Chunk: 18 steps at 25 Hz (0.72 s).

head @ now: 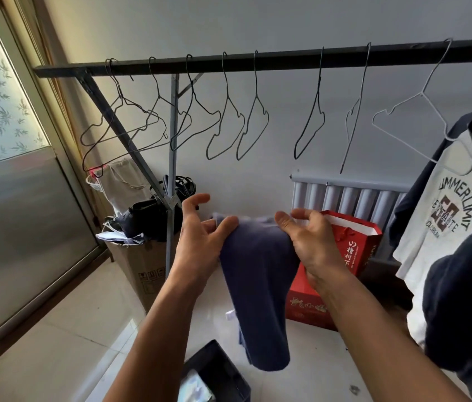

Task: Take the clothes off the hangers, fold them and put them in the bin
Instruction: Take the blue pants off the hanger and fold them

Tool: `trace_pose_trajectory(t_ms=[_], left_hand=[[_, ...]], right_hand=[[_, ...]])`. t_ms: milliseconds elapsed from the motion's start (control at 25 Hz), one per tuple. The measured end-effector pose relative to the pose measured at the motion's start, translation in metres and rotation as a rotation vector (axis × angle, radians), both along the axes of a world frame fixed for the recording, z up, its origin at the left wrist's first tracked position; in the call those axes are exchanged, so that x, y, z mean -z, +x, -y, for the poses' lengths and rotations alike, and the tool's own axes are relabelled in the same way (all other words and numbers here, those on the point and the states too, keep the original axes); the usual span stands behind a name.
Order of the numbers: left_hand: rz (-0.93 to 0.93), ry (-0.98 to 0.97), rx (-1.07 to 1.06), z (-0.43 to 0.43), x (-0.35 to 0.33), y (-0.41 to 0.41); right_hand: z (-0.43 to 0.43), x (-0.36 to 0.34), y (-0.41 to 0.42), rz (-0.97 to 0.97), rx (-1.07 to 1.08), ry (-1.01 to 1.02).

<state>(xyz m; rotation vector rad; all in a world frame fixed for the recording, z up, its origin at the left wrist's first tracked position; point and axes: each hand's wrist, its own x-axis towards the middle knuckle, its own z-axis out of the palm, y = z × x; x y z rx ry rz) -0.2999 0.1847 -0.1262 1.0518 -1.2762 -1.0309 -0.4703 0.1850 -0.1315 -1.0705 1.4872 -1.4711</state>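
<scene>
A blue-grey garment [258, 288] hangs doubled over in front of me, held up at chest height. My left hand [200, 236] pinches its upper left edge between thumb and fingers. My right hand [310, 239] grips the upper right edge, fingers curled over the cloth. Below, at the bottom edge of the view, stands a black bin [217, 372] with something pale inside. Several bare wire hangers [229, 123] hang on the dark rail [258, 60]. A white raglan T-shirt [443, 216] with dark sleeves and print still hangs on a hanger at the right.
A dark garment [467, 314] hangs in front of the T-shirt at far right. A red gift bag [345, 256] stands by the radiator [351, 195]. A cardboard box [142, 265] holding black bags sits beside the rack's grey upright [172, 169]. The floor is pale tile.
</scene>
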Motion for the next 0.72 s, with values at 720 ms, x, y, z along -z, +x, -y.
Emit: trace_pose_trajectory(t_ms=[720], left_hand=[[0.652, -0.286, -0.157, -0.001, -0.022, 0.008]], right_hand=[[-0.012, -0.043, -0.017, -0.668, -0.23, -0.191]])
